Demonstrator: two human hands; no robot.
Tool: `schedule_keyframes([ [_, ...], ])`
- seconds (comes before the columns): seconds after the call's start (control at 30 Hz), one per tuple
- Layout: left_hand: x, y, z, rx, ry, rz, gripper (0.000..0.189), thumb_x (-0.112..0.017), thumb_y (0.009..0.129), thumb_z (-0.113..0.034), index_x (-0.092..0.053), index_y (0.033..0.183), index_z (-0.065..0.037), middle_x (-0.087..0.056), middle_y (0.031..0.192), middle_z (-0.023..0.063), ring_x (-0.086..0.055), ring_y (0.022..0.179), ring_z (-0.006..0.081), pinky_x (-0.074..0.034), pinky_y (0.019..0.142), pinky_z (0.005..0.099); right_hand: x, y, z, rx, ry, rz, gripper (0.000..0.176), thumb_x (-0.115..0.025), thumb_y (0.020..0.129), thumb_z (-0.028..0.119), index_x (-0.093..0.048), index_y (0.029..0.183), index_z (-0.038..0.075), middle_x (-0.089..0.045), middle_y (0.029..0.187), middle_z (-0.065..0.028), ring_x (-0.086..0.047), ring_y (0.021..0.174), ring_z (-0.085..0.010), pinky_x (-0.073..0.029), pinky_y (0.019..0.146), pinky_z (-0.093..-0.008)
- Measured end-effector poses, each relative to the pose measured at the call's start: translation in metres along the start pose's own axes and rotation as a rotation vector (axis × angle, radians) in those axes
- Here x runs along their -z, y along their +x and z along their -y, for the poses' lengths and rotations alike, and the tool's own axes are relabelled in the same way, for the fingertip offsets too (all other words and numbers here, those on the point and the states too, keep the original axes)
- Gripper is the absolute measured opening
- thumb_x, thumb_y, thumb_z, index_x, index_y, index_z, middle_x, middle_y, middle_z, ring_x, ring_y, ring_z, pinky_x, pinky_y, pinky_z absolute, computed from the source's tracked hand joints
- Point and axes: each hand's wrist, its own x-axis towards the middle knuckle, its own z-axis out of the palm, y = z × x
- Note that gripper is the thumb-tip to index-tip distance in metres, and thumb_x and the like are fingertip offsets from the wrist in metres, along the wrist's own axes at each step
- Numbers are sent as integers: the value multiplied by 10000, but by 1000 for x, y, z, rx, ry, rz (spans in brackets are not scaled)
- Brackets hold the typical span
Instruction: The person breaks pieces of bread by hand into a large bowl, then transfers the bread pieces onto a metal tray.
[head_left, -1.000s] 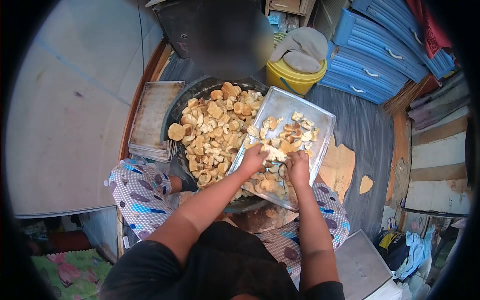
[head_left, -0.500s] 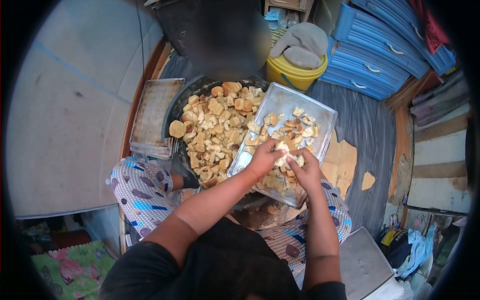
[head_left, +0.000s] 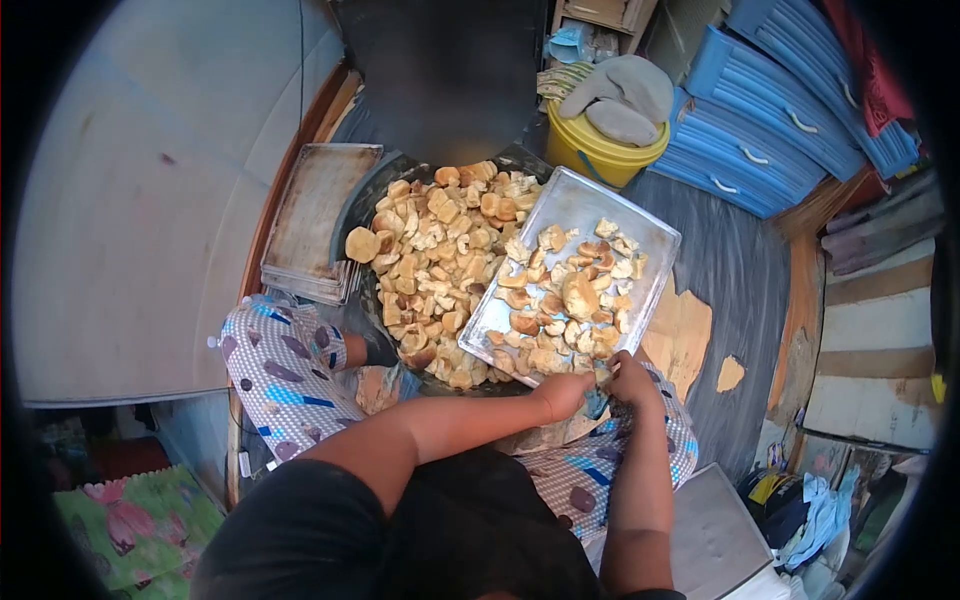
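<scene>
A metal baking tray [head_left: 640,215] holds torn and whole pieces of bread [head_left: 580,297] and rests slanted over the right side of a large dark basin [head_left: 365,190]. My left hand [head_left: 563,394] is closed at the tray's near corner, its fingertips partly hidden. Close beside it, my right hand [head_left: 633,382] has curled fingers at the tray's lower right edge. Whether they grip the tray's rim or a bread piece cannot be made out. Many bread chunks [head_left: 440,270] fill the basin.
Stacked trays [head_left: 325,205] lie left of the basin. Behind stand a yellow bucket [head_left: 605,155] with a grey cushion [head_left: 625,95] on its lid and blue drawers [head_left: 735,140]. Torn cardboard [head_left: 680,330] lies on the floor at right; another flat panel [head_left: 710,530] is by my right leg.
Both hands have moved down from above the tray's middle to its near corner. The torn bread is no longer visible between them, and a large bread piece now shows on the tray.
</scene>
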Motion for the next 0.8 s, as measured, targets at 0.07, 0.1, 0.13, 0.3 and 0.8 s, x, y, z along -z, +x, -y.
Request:
schedule_keyframes([
  [0.07, -14, 7, 9, -27, 105, 18, 231, -569, 749, -93, -510, 970, -59, -571, 770, 140, -572, 763, 351, -466, 695, 423, 2, 1, 6, 5, -54, -107, 362, -669, 609, 49, -532, 943, 37, -602, 870, -166, -597, 816, -294, -472, 714, -353],
  [0.1, -11, 9, 9, -57, 216, 51, 220, -570, 756, -99, -509, 964, -57, -565, 786, 139, -563, 798, 354, -464, 717, 424, 1, 2, 9, 3, -94, -219, 334, -660, 615, 45, -545, 928, 40, -602, 879, -162, -596, 829, -304, -475, 720, -361],
  [0.13, -7, 9, 11, -47, 217, 38, 220, -570, 756, -99, -509, 964, -57, -565, 786, 139, -563, 798, 354, -464, 717, 424, 1, 5, 9, 17, -100, -215, 334, -660, 615, 45, -545, 928, 40, -602, 879, -162, -596, 829, -304, -475, 720, -361],
  [0.3, -5, 33, 25, -40, -773, -282, 428, -517, 719, -43, -412, 1133, -48, -457, 1019, 82, -483, 939, 202, -432, 773, 317, 11, -10, 43, 258, 336, -218, 277, -631, 659, 23, -552, 924, 47, -567, 916, -150, -563, 857, -321, -460, 754, -363],
  [0.8, -24, -89, 98, 104, -62, 1107, 255, -526, 744, -142, -650, 934, -25, -614, 891, 177, -589, 737, 272, -476, 672, 400, 8, -2, 63, 445, 111, -449, 428, -691, 665, -7, -550, 1068, 26, -505, 1166, -172, -474, 1120, -330, -374, 959, -355],
])
